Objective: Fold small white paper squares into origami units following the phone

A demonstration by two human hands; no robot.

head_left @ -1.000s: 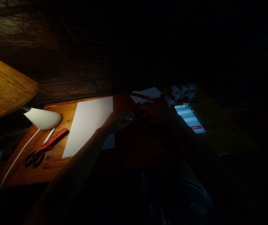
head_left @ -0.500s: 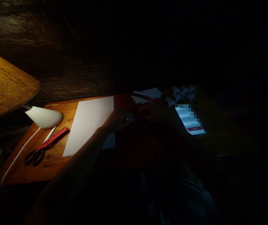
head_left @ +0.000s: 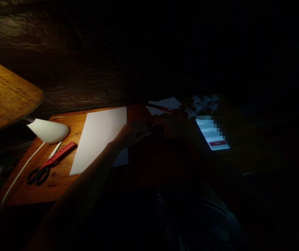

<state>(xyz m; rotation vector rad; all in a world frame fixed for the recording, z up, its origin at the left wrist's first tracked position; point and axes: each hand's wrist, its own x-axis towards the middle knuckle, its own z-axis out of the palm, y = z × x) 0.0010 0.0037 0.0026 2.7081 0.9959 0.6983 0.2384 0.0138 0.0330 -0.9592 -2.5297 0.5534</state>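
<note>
In the dark middle of the table my left hand (head_left: 134, 131) has its fingers pinched on a small pale piece of folded paper (head_left: 148, 133); its outline is hard to make out. My right hand (head_left: 166, 128) is in deep shadow just to the right, fingers curled and closed at the same piece. Beneath my left wrist and forearm lies a white sheet or stack of paper (head_left: 99, 136). Beyond my hands are small loose paper pieces (head_left: 171, 103), with a dark and red tool (head_left: 162, 108) resting across them.
Red scissors (head_left: 60, 154) with black handles lie at left beside a lamp's white base (head_left: 51, 130), under its yellow shade (head_left: 5, 94). A white cord (head_left: 22, 170) runs off the table. At right are a lit phone (head_left: 210, 134) and several folded paper shapes (head_left: 203, 104).
Both hands stay close together at the same spot. The small paper has turned or sunk between the fingers, so less of it shows. My right hand has shifted slightly.
</note>
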